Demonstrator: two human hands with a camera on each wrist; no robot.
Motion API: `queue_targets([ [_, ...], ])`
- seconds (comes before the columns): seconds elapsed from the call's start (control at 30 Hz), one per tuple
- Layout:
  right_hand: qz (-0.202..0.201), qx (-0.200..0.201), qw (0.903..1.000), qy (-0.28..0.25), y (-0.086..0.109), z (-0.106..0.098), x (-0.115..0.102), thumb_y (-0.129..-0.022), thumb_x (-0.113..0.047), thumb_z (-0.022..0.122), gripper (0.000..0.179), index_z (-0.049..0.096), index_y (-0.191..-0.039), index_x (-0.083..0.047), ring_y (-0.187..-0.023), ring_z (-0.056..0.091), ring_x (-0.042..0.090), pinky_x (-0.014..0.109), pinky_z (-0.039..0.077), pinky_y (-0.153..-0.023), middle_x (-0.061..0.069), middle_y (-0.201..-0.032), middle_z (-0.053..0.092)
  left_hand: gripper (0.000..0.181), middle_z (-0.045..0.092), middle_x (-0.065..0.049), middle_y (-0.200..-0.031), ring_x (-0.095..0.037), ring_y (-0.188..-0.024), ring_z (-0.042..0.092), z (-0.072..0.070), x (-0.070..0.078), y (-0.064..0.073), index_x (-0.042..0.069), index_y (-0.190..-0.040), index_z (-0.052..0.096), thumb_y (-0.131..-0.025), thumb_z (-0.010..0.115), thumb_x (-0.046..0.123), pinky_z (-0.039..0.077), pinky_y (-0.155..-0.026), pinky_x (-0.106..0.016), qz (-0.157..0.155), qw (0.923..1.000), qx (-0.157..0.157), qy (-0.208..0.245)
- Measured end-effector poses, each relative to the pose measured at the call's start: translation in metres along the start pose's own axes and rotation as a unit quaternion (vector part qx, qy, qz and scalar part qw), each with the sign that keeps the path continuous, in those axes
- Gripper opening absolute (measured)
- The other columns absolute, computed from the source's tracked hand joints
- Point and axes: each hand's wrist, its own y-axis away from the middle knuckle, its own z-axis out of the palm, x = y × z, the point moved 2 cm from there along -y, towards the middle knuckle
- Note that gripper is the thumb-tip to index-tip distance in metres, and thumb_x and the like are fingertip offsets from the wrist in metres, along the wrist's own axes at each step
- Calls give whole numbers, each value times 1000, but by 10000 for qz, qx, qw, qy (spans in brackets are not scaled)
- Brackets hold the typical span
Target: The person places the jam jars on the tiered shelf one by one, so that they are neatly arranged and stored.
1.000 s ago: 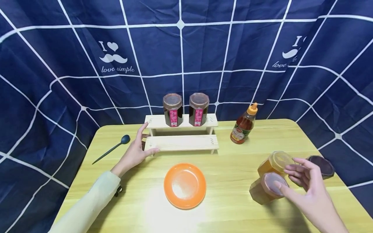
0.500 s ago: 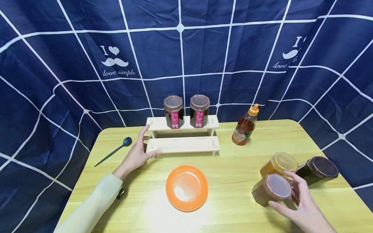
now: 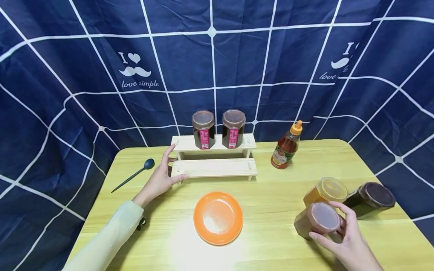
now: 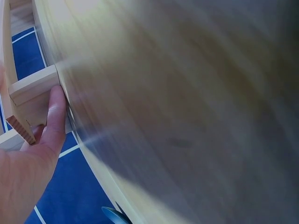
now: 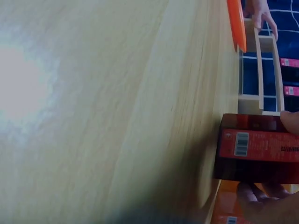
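Observation:
At the left end of a two-tier wooden rack (image 3: 213,168), my left hand (image 3: 158,180) grips the lower tier, with the thumb along its front and fingers behind. The left wrist view shows those fingers (image 4: 56,114) against a rack leg. My right hand (image 3: 346,237) holds an octagonal jar (image 3: 317,220) with a pale lid, thumb on the near side and fingers on the far side. Its red barcode label (image 5: 261,145) faces the right wrist camera. Just behind stands an amber jar (image 3: 325,190), and to the right a dark jar (image 3: 369,199).
Two dark jars with pink labels, a left one (image 3: 204,130) and a right one (image 3: 233,129), stand on the rack's upper tier. An orange plate (image 3: 218,218) lies in front. A squeeze bottle (image 3: 285,148) is right of the rack, a dark spoon (image 3: 135,174) left.
My right hand has come down and left from above the jars and closed around the pale-lidded one. The dark jar at right is now less covered. The left hand keeps its place on the rack.

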Motion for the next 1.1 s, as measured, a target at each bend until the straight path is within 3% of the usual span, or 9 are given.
queue_targets([
  [0.27,37,79,9990,440,-3,1,-8,-75,23,89,110,26,-161,-4,-102,68,-2,12,52,-83,-15,-120,66,121,63,-25,-142,-29,-92,71,0,-1,-2,35,-175,10,-90,94,18,58,-83,-43,-27,10000,11,-27],
  [0.63,570,158,9951,799,-11,9,-16,-81,4,96,103,30,-158,-10,-102,65,-5,12,51,-80,-17,-118,64,121,63,-24,-141,-29,-94,71,0,-3,-2,36,-175,12,-89,95,18,57,-86,-46,-59,10000,24,-44],
  [0.9,192,218,9978,595,-26,14,-32,-81,7,94,102,31,-160,-9,-110,63,-8,9,50,-87,-19,-134,57,121,62,-25,-142,-29,-95,71,1,-3,1,34,-175,11,-89,95,17,58,-85,-43,-37,10000,28,-29],
  [1.1,-35,216,9990,398,-41,22,-47,-81,10,93,100,32,-159,-7,-114,64,-6,11,51,-89,-13,-132,61,121,61,-25,-143,-32,-104,70,0,-3,0,35,-175,10,-90,94,19,57,-88,-45,-57,10000,37,-58],
])
